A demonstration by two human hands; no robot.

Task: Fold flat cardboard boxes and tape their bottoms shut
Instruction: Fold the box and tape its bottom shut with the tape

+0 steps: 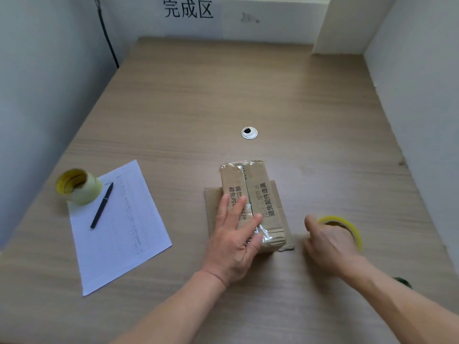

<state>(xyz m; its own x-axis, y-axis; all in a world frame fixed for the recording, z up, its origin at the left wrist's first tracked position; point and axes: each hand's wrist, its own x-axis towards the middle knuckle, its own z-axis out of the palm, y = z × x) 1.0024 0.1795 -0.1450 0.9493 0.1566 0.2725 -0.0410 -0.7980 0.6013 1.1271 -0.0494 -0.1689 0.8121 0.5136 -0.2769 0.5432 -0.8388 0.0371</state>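
L grip (236, 234): flat, fingers spread, palm down | R grip (330, 242): fingers curled, clasping | both forearms extended fwd

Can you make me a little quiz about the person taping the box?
1. True or false: the left hand lies flat on the cardboard box.
2. What does the right hand hold? A pen, B tape roll, C paper.
3. What lies on the sheet of paper beside the second tape roll?

Key: 1 true. 2 B, the tape roll. 3 the black pen.

Packing workstation: partitioned wooden desk (173, 108), "完成区" wall sign (188, 8), tape roll (78, 186)
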